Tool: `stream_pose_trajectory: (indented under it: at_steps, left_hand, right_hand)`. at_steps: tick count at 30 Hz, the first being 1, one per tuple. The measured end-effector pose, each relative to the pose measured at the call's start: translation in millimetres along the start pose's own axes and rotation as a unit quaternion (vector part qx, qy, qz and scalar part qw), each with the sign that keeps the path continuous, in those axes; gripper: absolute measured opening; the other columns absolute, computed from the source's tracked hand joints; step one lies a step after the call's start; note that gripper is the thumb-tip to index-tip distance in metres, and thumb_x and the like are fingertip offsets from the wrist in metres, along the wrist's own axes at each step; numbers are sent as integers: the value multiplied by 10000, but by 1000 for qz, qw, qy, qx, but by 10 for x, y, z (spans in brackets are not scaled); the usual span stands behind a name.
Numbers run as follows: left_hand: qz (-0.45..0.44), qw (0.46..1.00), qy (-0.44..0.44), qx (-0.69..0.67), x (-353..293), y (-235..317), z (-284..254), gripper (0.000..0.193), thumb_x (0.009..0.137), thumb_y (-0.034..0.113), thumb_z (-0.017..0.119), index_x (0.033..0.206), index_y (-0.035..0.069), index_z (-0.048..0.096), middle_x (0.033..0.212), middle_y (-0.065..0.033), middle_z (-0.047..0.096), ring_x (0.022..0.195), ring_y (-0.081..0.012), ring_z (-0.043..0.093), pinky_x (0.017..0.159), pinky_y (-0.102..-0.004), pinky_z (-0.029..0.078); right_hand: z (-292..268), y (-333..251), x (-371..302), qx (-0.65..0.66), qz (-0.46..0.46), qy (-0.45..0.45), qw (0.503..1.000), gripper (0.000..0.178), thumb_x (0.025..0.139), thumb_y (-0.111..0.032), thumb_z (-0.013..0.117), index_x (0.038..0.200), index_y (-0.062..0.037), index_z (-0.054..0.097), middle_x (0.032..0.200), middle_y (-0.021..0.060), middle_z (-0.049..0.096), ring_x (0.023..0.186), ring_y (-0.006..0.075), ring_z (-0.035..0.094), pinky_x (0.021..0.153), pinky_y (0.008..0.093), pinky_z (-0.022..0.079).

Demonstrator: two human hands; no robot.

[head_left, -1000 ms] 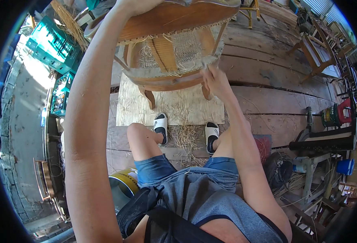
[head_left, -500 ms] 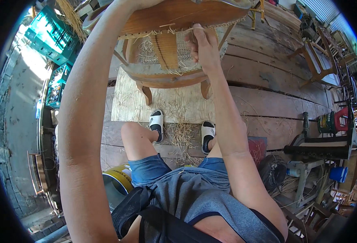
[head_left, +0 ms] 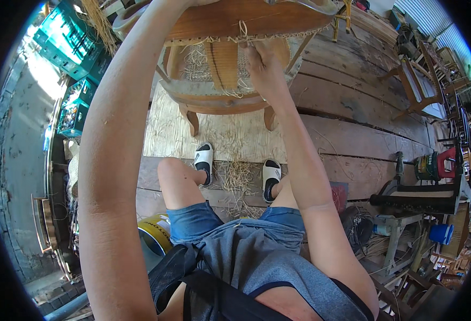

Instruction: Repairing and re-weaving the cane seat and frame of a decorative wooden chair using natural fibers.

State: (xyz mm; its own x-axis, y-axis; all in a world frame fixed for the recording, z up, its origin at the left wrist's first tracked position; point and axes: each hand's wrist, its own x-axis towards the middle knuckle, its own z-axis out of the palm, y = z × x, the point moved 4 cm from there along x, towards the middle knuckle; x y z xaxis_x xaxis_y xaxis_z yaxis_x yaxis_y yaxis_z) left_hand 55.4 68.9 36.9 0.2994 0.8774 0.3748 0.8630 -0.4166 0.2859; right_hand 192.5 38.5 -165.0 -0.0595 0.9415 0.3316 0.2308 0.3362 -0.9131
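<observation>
A wooden chair with woven cane panels stands before me, its broad brown curved rail closest to the top edge. Along the rail's lower edge runs a row of cane stitches, and a pale loop of cane strand sticks up over it. Just below that loop, my right hand is closed, thumb and fingers pinched on the strand at the rail's underside. My left arm reaches up past the chair's left side. Only a sliver of my left hand shows above the rail; its fingers are out of the picture.
Cane scraps litter the floor and the plywood sheet under the chair. A yellow tin stands by my left knee. At left are green crates; at right, a wooden chair frame, a black-padded bench and a blue bucket.
My right hand has moved slightly down and left along the rail's edge. A cane loop now stands up on the rail where a short strand lay flat. My left arm has barely shifted.
</observation>
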Motion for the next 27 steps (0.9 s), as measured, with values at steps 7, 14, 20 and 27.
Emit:
stream_pose_trajectory:
  at_steps: [7,14,20,27]
  left_hand:
    - [-12,1000,-1,8,-14,4,-17,541,807,591,621,876,69,745,880,-188,699,873,-336,672,791,-394,515]
    - [8,1000,17,-9,-7,-30,12,540,797,596,619,881,79,749,881,-174,703,873,-336,672,796,-401,515]
    - [11,999,-13,-27,-12,-29,-29,564,791,609,608,891,71,748,891,-177,706,885,-335,674,814,-400,513]
    - [23,999,-2,-23,-10,-50,-8,567,793,598,602,891,58,745,914,-193,702,906,-341,671,833,-403,511]
  right_hand:
    - [14,-114,34,-25,-32,46,998,409,1019,-377,456,1018,-4,624,723,25,515,622,117,485,553,290,409]
    - [-16,-274,5,-108,55,25,992,639,963,-586,435,898,13,648,687,77,569,625,179,545,613,343,440]
    - [166,-493,-487,-107,-106,-43,988,550,965,-527,478,810,-8,578,620,175,593,609,364,609,600,428,465]
    - [250,-306,-56,-193,-93,95,972,485,954,-423,565,792,33,537,640,234,601,624,429,617,534,459,478]
